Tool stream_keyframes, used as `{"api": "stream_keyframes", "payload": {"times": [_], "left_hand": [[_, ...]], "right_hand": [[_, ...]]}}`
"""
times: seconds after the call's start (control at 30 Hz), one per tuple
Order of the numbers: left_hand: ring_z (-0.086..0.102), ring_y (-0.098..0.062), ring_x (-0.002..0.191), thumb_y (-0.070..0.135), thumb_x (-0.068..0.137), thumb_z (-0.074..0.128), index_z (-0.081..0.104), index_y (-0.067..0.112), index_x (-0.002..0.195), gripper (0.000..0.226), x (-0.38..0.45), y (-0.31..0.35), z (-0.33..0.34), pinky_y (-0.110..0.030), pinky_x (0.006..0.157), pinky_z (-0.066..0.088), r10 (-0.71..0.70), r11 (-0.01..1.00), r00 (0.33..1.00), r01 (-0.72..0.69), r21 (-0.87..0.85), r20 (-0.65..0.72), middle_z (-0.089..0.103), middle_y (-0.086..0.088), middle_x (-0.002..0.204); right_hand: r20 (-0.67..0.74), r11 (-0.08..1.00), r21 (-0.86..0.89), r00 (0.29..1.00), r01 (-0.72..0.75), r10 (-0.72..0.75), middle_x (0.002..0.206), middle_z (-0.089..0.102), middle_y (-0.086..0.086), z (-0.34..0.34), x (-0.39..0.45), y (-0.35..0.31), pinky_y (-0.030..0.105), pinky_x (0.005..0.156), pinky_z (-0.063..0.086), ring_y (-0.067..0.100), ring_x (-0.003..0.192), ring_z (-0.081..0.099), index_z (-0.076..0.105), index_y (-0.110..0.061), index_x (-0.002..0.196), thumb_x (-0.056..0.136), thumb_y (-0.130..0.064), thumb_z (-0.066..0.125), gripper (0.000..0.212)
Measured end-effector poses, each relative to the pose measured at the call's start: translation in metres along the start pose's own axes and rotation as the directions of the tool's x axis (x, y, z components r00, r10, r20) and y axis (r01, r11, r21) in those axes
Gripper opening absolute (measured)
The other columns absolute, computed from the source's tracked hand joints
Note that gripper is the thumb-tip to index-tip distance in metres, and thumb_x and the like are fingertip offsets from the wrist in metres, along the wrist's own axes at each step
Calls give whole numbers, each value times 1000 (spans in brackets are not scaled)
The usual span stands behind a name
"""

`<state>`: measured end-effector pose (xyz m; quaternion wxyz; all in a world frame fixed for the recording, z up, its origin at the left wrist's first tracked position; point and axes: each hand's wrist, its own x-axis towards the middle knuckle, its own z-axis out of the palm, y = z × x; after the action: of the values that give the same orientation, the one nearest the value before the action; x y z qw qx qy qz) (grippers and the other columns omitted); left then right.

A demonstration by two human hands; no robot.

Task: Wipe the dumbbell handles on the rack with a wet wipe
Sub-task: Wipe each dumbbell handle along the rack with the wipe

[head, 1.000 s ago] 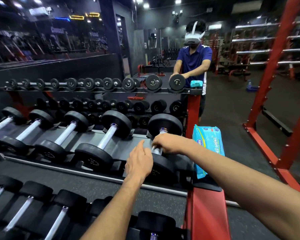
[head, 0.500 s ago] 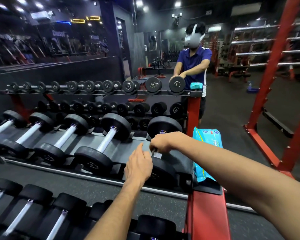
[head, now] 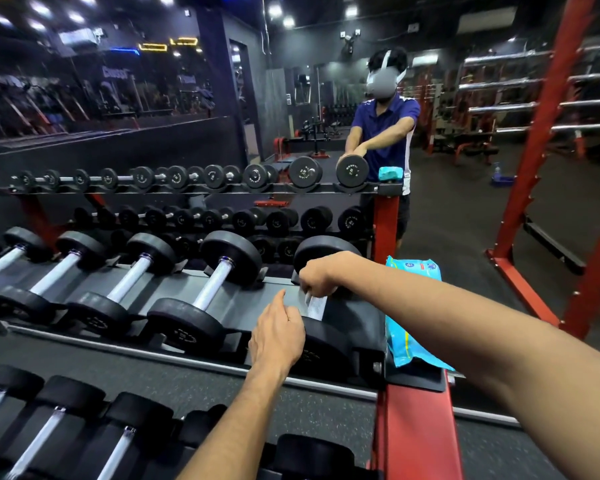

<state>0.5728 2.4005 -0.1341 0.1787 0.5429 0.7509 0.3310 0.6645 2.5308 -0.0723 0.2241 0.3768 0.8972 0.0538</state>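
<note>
Near rack (head: 409,441): red uprights, grey sloped shelves. Upper shelf (head: 257,299) carries a row of black rubber-headed dumbbells (head: 203,296) on cradles, handles pointing away from camera; 5 in view. Blue wet-wipe pack (head: 407,337) lies at the shelf's right end, just beside the last dumbbell. Lower shelf (head: 222,386) holds more dumbbells (head: 59,414), partly cut off by frame.
</note>
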Motion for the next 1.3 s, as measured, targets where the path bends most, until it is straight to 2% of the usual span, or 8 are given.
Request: {"api": "stream_keyframes", "payload": {"times": [0.17, 0.33, 0.6, 0.73, 0.83, 0.97, 1.1, 1.3], "left_hand": [[39, -25, 139, 31, 100, 28, 29, 25, 155, 56, 0, -1, 0, -42, 111, 34, 2, 1000, 1000, -2, 1, 3, 39, -1, 156], [38, -24, 140, 32, 100, 28, 30, 25, 155, 55, 1, -1, 0, -40, 112, 31, 13, 1000, 1000, -14, -21, -4, 39, -2, 156], [36, -21, 142, 31, 100, 27, 31, 26, 155, 55, -1, -1, 1, -42, 115, 31, 9, 1000, 1000, -9, -26, -4, 37, 1, 158], [36, -22, 142, 31, 100, 28, 32, 27, 154, 54, 2, -2, 1, -41, 114, 30, -4, 1000, 1000, 4, -21, -2, 37, 1, 157], [36, -22, 142, 31, 100, 28, 33, 26, 154, 55, 2, -3, 2, -41, 115, 30, 3, 1000, 1000, -3, -23, -1, 38, 1, 157], [34, -22, 143, 31, 100, 28, 31, 26, 154, 54, 2, -2, 2, -41, 114, 28, 0, 1000, 1000, 0, -9, 1, 37, 1, 158], [36, -23, 142, 31, 100, 27, 31, 26, 154, 54, 1, 0, 1, -43, 113, 30, -7, 1000, 1000, 7, -13, -2, 37, 1, 157], [40, -25, 139, 32, 100, 27, 33, 28, 153, 54, 2, -3, 2, -42, 110, 34, -5, 1000, 1000, 5, -4, -9, 40, -1, 155]], "right_hand": [[20, 993, 83, 996, 83, -85, 100, 70, 7, 8, -6, -10, 33, 78, 50, 26, 93, 62, 69, -12, 112, 92, -14, 50, 27], [-18, 971, 152, 983, 184, -184, 71, 61, 3, 15, -19, -14, 29, 56, 37, 22, 68, 53, 59, -11, 80, 79, 1, 46, 18], [-353, 949, 297, 935, 110, 2, 110, 73, 2, 50, -8, 33, 35, 91, 49, 26, 106, 64, 73, -16, 113, 69, 8, 51, 55], [-307, 919, 322, 943, 228, -126, 105, 68, 6, 61, -11, 15, 34, 86, 47, 28, 103, 61, 68, -7, 108, 67, 6, 47, 48], [-335, 861, 405, 926, 307, -172, 108, 73, -1, 69, -27, 3, 17, 80, 45, 11, 95, 61, 71, -13, 111, 63, 11, 47, 59], [-436, 827, 492, 899, 273, -37, 93, 74, 2, 72, -23, 4, 31, 80, 52, 18, 90, 67, 75, -8, 96, 67, 14, 56, 41], [-599, 841, 505, 780, 196, 178, 90, 71, 9, 76, -18, 10, 33, 73, 47, 31, 88, 65, 74, -2, 88, 69, 8, 54, 30], [-612, 795, 504, 789, 337, 54, 101, 74, 8, 89, -30, -11, 18, 79, 44, 22, 91, 68, 79, -4, 92, 74, 9, 68, 24]]}}
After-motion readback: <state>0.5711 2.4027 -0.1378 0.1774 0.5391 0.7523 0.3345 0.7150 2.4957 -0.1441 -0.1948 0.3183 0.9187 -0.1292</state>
